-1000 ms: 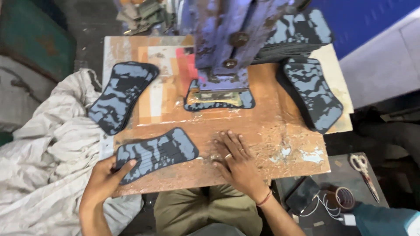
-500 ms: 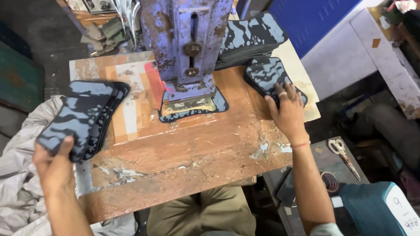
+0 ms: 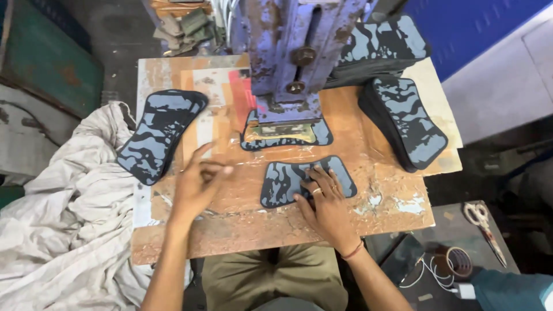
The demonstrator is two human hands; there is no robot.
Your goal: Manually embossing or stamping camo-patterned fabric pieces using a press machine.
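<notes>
Risk noted: the blue camouflage pad [image 3: 305, 179] lies flat on the worktop [image 3: 230, 224], just near of the blue press [image 3: 288, 63], where a second pad [image 3: 286, 131] already sits under the die; fingers close to that head could be caught. The right hand [image 3: 325, 204] rests flat and spread on the pad's right half. The left hand [image 3: 196, 184] hovers half-open, holding nothing.

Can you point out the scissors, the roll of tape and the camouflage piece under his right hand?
scissors [image 3: 483, 223]: head view, on the blades near the handles.
roll of tape [image 3: 459, 262]: head view, on its rim.
camouflage piece [image 3: 282, 180]: head view, on its uncovered left half.
</notes>
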